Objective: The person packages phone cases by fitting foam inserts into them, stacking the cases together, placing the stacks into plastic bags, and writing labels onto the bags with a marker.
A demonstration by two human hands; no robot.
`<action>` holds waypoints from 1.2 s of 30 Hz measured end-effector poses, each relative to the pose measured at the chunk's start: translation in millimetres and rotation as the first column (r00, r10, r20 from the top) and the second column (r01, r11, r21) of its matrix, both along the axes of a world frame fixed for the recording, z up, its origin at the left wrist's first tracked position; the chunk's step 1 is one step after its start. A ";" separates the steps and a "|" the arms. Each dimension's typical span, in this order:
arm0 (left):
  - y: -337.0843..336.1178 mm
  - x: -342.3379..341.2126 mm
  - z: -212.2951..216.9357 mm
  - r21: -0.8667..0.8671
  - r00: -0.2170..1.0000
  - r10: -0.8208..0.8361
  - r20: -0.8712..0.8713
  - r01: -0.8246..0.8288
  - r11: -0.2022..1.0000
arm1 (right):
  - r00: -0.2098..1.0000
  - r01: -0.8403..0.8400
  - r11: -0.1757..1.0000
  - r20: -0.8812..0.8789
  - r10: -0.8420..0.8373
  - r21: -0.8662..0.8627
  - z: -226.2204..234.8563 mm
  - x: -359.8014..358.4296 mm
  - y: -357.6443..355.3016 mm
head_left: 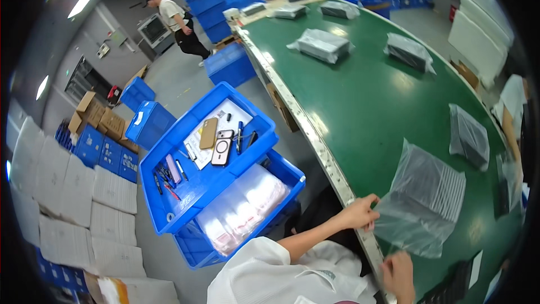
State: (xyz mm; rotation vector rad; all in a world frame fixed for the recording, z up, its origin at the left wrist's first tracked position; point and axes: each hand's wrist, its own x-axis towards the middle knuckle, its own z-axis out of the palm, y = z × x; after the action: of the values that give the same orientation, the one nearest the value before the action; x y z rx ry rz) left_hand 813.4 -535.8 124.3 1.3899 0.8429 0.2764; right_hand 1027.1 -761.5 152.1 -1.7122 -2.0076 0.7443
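1. A clear plastic bag (419, 200) lies on a long green tabletop (360, 107) with a pale metal edge, close in front of the person in a white shirt. Inside it is a dark grey stack (444, 194) with a ribbed side.
2. The person's left hand (361, 213) reaches over the metal edge and pinches the near side of the bag between thumb and fingers.
3. The right hand (397, 275), blurred, is near the bag's lower corner with its fingers curled; whether it grips anything is unclear.
4. Further along the tabletop, well apart from each other, lie more dark packs wrapped in clear plastic, including one near the middle (323, 45), one toward the far right (409, 53) and one by the right edge (469, 137).
5. To the person's left, a shallow blue plastic tray (154, 202) holds two phones, pens and a printed sheet.
6. Below the tray, a blue plastic bin (295, 183) contains bundles of clear bags (244, 205).
7. In the background at upper left, a person in a black cap (177, 22) stands beside stacked blue crates (205, 5).
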 end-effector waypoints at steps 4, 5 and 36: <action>3.8 -1.3 6.7 0.070 0.997 -0.056 -0.054 0.060 0.996 | 0.950 0.248 0.874 0.281 -0.134 -0.419 32.0 20.6 -115.5; 12.6 17.5 2.6 0.063 0.991 -0.131 -0.024 0.132 0.989 | 0.926 0.351 0.809 0.305 -0.223 -0.472 41.6 11.3 -141.7; 27.3 -38.0 15.0 0.158 0.984 0.119 -0.133 -0.097 0.983 | 0.682 0.267 0.904 0.598 -0.422 0.334 -6.0 155.6 -16.7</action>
State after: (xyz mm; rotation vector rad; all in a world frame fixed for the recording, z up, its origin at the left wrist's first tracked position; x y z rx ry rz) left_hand 775.4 -508.5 139.3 1.5209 1.0351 0.3340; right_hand 1182.7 -778.2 146.1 -2.3329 -1.9430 -0.2734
